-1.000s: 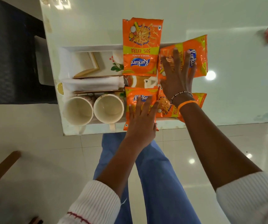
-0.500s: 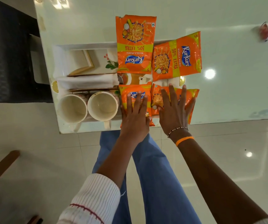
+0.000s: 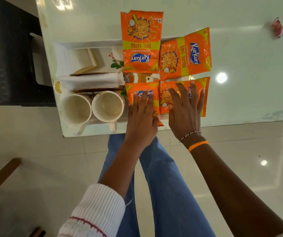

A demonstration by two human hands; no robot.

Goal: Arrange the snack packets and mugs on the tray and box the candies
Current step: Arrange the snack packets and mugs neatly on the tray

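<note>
On the tray (image 3: 89, 44), left hand (image 3: 141, 115) and right hand (image 3: 185, 110) flat on snack packets (image 3: 164, 98), fingers (image 3: 194, 94) spread open

My one camera sits on my head and looks steeply down over the near edge of the table (image 3: 240, 103), close enough that my forearms fill the lower frame. It faces forward past my legs to the floor; the table's far edge is cut off at top.
</note>
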